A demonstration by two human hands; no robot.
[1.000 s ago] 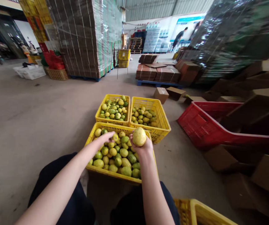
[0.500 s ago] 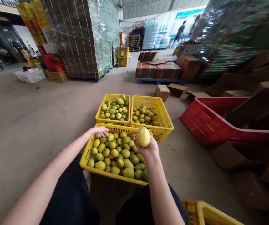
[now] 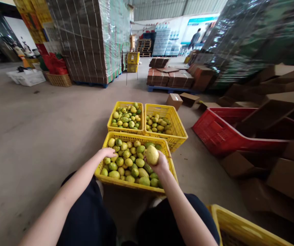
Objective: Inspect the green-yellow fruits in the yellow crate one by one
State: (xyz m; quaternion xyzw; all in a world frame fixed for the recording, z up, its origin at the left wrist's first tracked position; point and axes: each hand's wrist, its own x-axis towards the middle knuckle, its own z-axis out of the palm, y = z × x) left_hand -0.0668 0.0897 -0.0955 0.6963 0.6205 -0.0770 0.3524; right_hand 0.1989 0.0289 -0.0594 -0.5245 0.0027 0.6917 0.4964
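My right hand (image 3: 160, 163) holds a large, pale yellow lemon (image 3: 152, 155) above the right side of the front yellow crate (image 3: 134, 186). Its fingers curl around the fruit from beneath and from the side. My left hand (image 3: 108, 152) reaches over the crate's left side, fingers stretched out and touching the fruit there; the undersides of the fingers are hidden. Green and yellow lemons (image 3: 129, 162) of various sizes fill the crate. Behind it stand two more yellow crates of lemons, a left one (image 3: 125, 132) and a right one (image 3: 180, 126) that is less full.
To the right is a red crate (image 3: 210, 131) with cardboard boxes (image 3: 290, 177) around and in it. Another yellow crate (image 3: 241, 218) is by my right knee. Flattened cartons (image 3: 180, 80) lie on a blue pallet ahead. A person (image 3: 195, 38) is in the far background.
My left hand has moved down and inward onto the fruit. My right hand, still holding the large lemon, has come slightly lower and left. The view has shifted a little.
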